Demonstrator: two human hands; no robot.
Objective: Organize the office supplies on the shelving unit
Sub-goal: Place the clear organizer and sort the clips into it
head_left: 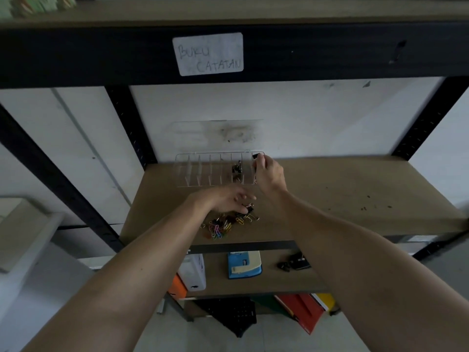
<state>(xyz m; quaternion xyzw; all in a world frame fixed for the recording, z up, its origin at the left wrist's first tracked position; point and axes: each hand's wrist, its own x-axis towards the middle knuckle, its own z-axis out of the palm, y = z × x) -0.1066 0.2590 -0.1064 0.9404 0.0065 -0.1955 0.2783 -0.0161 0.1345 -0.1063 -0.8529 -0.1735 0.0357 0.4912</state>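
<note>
Head cam looking down at both arms stretched out over the middle shelf (330, 194) of the shelving unit. Right hand (269, 171) is up at the right end of a clear divided organizer box (215, 170), fingers curled in a pinching grip on a small black binder clip (255, 156) right over the last compartment, I think, though it's a bit dark there to be sure what's touching what. Left hand (225, 199) sits lower, fingers loosely spread and reaching down onto the pile of clips (228, 222), fingertips just touching the black binder clips at the top of the pile; can't tell if it's actually gripping one. The pile is a mix of coloured paper clips and dark binder clips, lying on the shelf in front of the box. A few binder clips (237, 167) already sit in one compartment near the right end. Box's clear lid (215, 134) leans against the wall behind. On the beam above, a white label (208, 54) reads "BUKU CATATAN". Lower shelf has a blue hole punch (244, 265) and some dark bits (295, 262).
</note>
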